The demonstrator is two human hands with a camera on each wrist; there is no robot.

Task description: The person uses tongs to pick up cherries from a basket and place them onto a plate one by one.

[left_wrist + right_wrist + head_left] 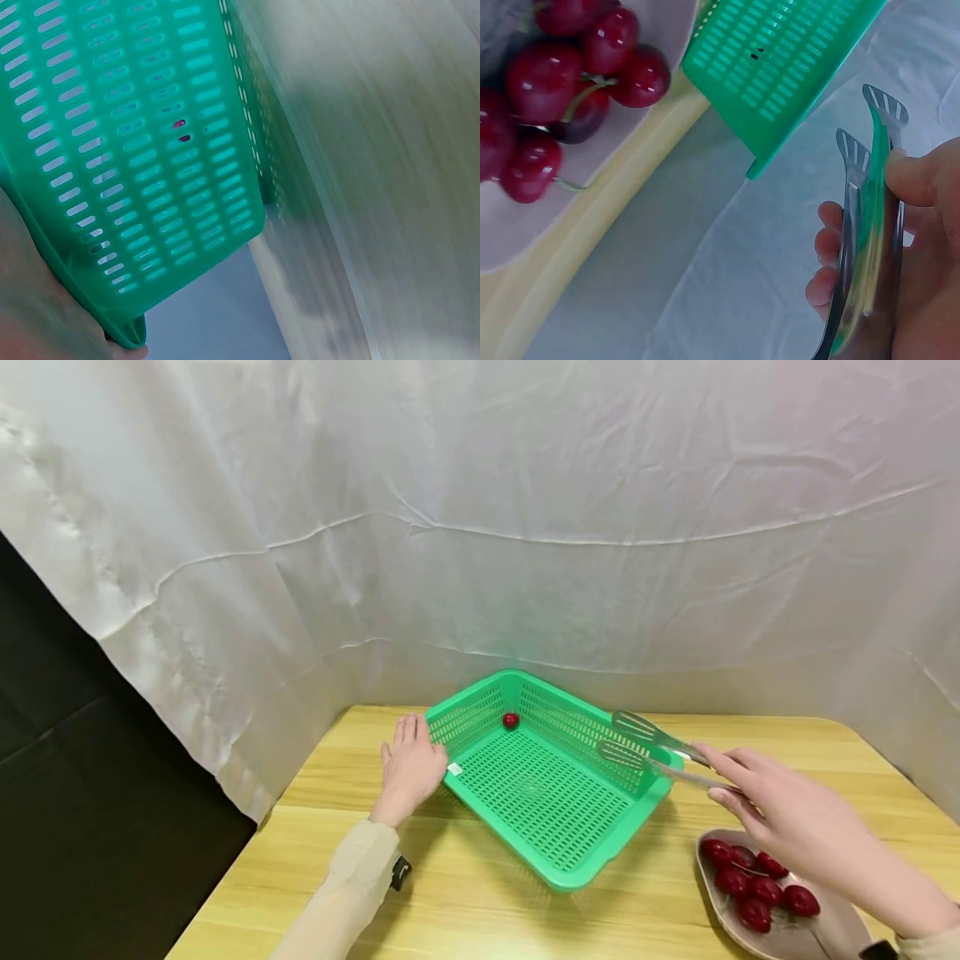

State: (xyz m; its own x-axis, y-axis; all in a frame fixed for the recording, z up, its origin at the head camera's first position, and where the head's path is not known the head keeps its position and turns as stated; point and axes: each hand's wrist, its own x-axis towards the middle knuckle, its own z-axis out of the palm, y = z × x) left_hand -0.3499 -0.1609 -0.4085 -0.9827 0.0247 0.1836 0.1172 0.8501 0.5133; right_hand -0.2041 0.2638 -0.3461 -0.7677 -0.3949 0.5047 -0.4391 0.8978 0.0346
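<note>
A green plastic basket (592, 870) with slotted walls stands on the wooden table. One cherry (511, 720) lies in its far corner. My left hand (415, 766) rests on the basket's left rim; the left wrist view shows part of that hand (37, 292) against the rim. My right hand (798, 814) grips metal tongs (660, 739), their slotted tips apart over the basket's right corner with nothing between them. In the right wrist view, thumb and fingers wrap the tongs (870, 247). Below the right hand sits a plate (840, 920) with several dark red cherries (765, 891).
The wooden table (300, 877) reaches back to a pale hanging cloth (562, 593). Black fabric (90, 793) hangs at the left. A small white label (455, 769) is on the basket's left rim.
</note>
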